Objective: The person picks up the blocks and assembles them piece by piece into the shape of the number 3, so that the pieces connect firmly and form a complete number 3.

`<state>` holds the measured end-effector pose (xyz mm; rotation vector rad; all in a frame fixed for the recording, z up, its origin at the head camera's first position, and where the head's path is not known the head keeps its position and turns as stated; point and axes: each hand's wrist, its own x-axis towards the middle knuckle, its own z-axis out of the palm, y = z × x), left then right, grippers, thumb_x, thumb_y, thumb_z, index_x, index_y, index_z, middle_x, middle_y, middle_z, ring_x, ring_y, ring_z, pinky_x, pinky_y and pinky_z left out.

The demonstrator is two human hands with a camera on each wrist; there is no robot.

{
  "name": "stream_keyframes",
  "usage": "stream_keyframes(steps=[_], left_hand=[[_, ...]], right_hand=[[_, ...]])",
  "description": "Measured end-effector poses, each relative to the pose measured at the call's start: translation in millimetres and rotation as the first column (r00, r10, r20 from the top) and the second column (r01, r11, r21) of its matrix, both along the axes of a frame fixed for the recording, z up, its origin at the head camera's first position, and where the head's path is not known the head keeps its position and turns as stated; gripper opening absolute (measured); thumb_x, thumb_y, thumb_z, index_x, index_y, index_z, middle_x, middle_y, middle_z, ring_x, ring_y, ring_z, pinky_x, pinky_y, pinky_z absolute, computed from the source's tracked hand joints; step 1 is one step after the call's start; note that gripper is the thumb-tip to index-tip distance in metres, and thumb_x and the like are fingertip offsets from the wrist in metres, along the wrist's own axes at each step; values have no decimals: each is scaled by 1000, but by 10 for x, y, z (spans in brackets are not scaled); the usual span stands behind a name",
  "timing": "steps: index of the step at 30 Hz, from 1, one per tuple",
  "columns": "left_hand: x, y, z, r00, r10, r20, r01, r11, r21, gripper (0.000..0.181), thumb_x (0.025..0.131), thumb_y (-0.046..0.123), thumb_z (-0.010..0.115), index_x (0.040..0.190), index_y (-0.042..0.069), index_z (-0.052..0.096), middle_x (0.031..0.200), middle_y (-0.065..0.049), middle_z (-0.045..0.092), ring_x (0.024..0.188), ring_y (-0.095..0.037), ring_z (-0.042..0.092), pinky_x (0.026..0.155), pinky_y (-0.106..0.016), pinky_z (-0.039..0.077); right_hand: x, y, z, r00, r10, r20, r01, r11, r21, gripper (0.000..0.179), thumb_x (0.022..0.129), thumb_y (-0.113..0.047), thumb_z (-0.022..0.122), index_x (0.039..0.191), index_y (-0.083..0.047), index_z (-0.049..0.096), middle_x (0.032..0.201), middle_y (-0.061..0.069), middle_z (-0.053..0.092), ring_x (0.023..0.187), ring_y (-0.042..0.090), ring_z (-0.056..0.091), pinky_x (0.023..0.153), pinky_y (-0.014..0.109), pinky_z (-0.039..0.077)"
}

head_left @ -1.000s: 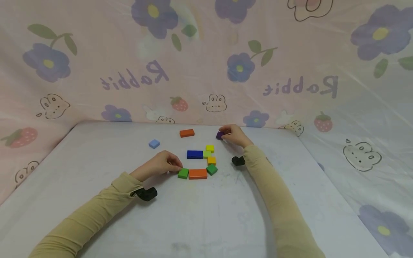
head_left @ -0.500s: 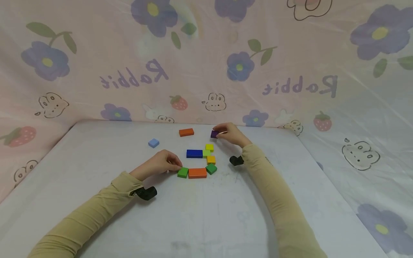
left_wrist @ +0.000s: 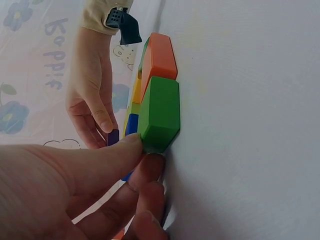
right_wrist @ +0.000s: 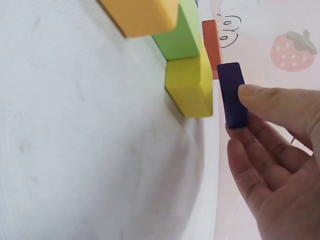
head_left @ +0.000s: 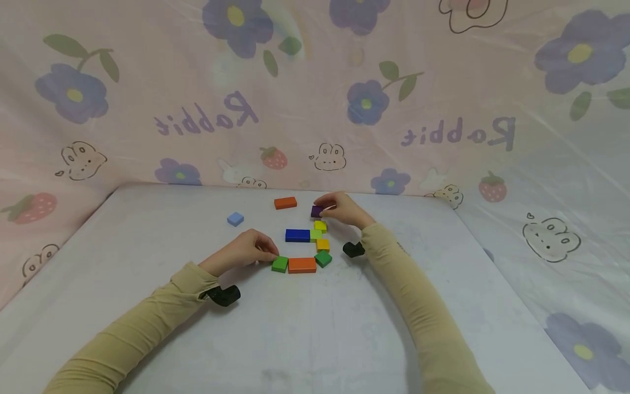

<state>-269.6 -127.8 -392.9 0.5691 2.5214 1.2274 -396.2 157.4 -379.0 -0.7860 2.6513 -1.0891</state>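
My right hand pinches a purple block between thumb and fingers, close behind the yellow block. In the right wrist view the purple block is held on edge beside the yellow one. The thumb and index finger of my left hand pinch the near corner of a green block on the table. An orange-red block lies at its right side, followed by a darker green block turned at an angle. Above that are an amber block, a lime block and a long blue block.
At the back of the white table lies another orange-red block. A light blue block rests further left. A patterned curtain hangs behind the table. Black wrist devices stick out below both sleeves.
My right hand has carried the purple block to the left and a little nearer, to just behind the yellow block. The left hand stays at the green block.
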Motion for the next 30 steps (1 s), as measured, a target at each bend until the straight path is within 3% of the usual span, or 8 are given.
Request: stream_keyframes(steps=[30], left_hand=[[-8,0,-8,1000,7,2,-7,1000,-12,5,86,10,71,89,8,73,75,0,62,65,-15,50,57,-28,43]], right_hand=[[-22,-41,-39,995,-53,83,46,995,91,30,91,-9,65,120,-7,66,117,7,63,102,22,58,89,34,48]])
